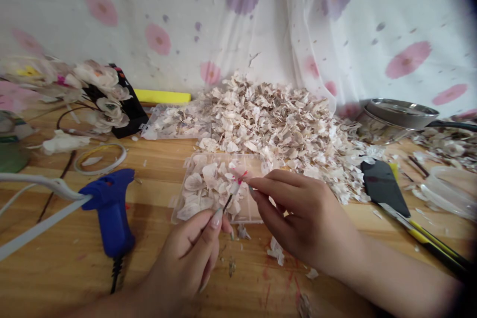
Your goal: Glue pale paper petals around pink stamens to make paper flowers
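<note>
So the little flower piece (234,187) sits around the middle of the frame, a bit below center, up on a dark stem (227,202) that the left hand (196,251) is pinching. The right hand (301,218) has its fingertips bunched right by the pink strands (241,177); honestly can't tell if they're gripping anything or just touching. My take: keep the left pinch close under the head so it doesn't wobble, and go super light with the right, since those strands look easy to bend. I'd work over the clear box (248,211) of petals (210,175) just behind, and leave the blue glue gun (114,213) off at left, away from your sleeves.
</note>
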`<state>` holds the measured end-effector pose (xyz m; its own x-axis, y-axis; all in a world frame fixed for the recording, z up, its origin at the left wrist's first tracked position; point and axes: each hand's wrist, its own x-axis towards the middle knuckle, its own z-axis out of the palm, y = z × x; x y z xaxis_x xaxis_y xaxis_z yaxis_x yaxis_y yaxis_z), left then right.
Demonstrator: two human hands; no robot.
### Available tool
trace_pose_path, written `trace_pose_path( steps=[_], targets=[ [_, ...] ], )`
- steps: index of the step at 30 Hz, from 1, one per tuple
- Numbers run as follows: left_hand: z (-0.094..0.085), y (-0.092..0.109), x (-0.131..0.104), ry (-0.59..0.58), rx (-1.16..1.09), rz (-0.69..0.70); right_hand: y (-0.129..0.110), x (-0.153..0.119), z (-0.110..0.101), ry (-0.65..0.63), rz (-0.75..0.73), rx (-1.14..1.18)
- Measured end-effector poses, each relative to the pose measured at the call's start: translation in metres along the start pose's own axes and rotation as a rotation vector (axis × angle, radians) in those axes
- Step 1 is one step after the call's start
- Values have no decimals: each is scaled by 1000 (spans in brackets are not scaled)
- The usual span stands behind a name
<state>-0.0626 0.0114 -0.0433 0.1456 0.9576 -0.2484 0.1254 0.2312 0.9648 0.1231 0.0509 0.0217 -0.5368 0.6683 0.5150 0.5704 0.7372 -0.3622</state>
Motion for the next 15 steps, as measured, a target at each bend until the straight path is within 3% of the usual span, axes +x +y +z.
trace_pose_path(
  steps=[5, 15],
  targets=[
    [0, 0, -2, -18, 1, 3, 1, 0, 2, 32, -29, 0],
    [1, 1, -3, -13, -13, -1, 6, -1, 1, -26, -105, -124]
  ],
)
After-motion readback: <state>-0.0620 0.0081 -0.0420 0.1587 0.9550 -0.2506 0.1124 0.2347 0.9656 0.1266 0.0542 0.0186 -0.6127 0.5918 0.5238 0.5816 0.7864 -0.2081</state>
